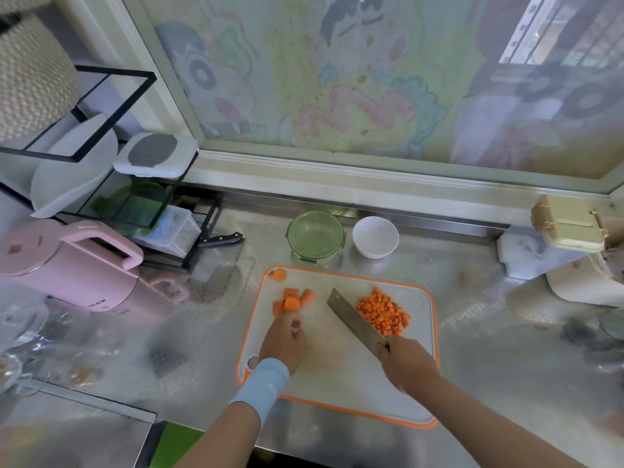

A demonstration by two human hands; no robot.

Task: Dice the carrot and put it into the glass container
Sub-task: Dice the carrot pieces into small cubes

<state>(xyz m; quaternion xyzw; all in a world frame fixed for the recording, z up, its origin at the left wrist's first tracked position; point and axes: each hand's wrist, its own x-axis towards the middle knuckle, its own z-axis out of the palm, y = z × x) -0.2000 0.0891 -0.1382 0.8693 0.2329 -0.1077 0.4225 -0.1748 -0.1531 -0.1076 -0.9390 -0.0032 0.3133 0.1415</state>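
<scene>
A white cutting board with an orange rim [337,376] lies on the steel counter. Several thick carrot chunks [293,299] sit at its far left; my left hand [283,342] pinches the nearest chunk with its fingertips. A heap of diced carrot [383,311] lies at the board's far right. My right hand [407,361] grips the handle of a cleaver [354,320], whose blade runs diagonally beside the dice. A round green glass container [315,235], lid off and empty, stands just beyond the board.
A white bowl [375,236] stands right of the container. A pink kettle [72,265] and a black rack [111,184] with a second knife [219,238] occupy the left. A beige box [567,226] sits at the right. The window sill borders the counter's back.
</scene>
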